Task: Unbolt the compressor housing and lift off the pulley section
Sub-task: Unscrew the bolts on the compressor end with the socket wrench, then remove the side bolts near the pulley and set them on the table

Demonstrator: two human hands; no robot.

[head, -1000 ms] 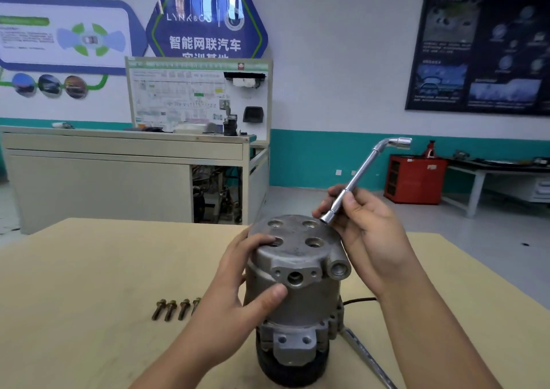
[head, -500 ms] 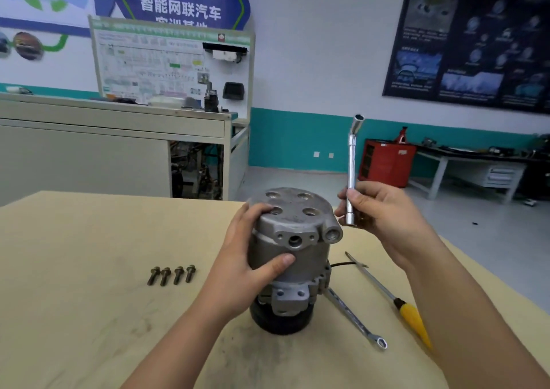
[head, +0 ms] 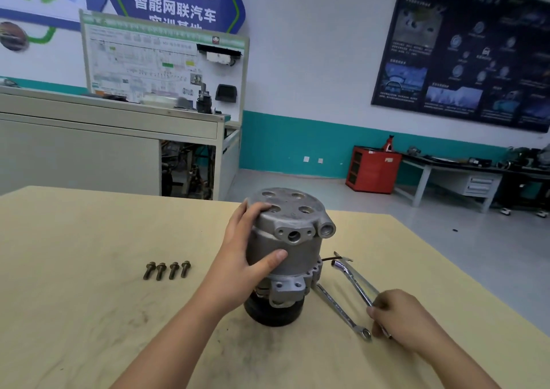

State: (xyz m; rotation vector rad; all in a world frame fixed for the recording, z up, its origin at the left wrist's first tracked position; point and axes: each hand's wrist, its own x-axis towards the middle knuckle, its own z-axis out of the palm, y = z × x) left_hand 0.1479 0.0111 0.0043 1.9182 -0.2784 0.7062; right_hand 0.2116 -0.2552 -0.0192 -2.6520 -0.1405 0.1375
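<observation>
Holding: left hand (head: 244, 257) clasps the compressor housing (head: 285, 240), fingers over its top, thumb on its side.
Below grip: black pulley section (head: 273, 311) on the table (head: 89, 240), not yet parted.
Right of grip: right hand (head: 398, 320) curled round the socket wrench (head: 354, 281), which lies flat.
Left of grip: four bolts (head: 166, 270), out.
Progress: unbolting looks done; lifting remains.

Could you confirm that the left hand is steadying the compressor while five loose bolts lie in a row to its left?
Not quite: the head view shows four bolts, not five. They do lie in a row left of the compressor, which the left hand steadies.
</observation>
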